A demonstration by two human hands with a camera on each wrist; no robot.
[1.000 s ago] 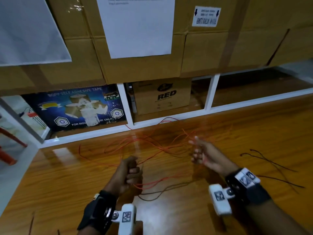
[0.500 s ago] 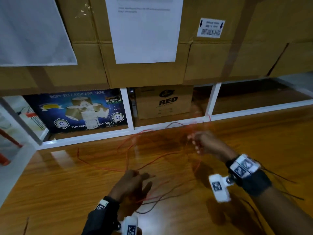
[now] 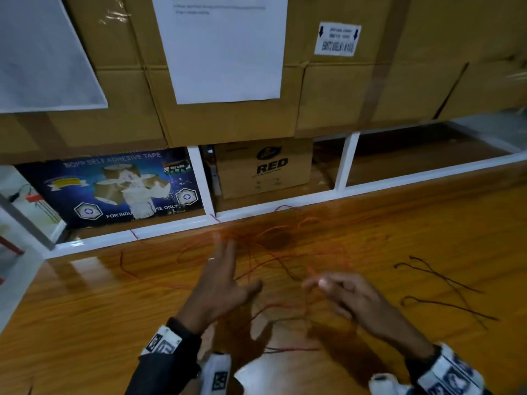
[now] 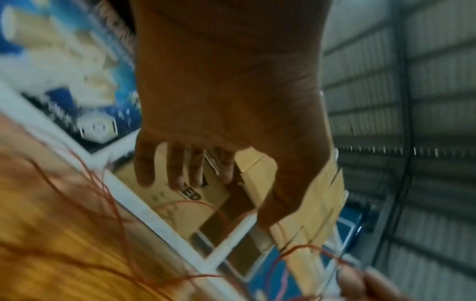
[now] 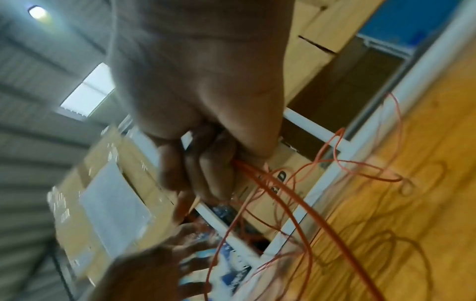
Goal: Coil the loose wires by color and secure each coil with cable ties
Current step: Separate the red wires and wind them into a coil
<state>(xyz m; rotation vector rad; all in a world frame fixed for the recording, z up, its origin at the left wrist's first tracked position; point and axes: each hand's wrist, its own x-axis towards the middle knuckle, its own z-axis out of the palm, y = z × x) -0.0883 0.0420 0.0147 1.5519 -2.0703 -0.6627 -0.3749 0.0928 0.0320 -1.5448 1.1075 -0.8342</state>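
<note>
Right hand [image 5: 203, 142]: fingers curled tight round thin red-orange insulated wire [image 5: 280, 195], which runs out of the fist in two strands.
Left hand [image 3: 219, 283]: spread wide, fingers straight, holding nothing, above the tangle.
Wire location: loose loops sprawl over the glossy wooden tabletop [image 3: 85, 323], reaching the white shelf frame [image 3: 137, 232].
Risk: pulling may tighten crossings into knots, since loops overlap.
Second risk: thin dark wires [image 3: 445, 283] lie apart at right; dragging could mix colours.
Texture: wire thin, springy; table slick, reflective.
</note>
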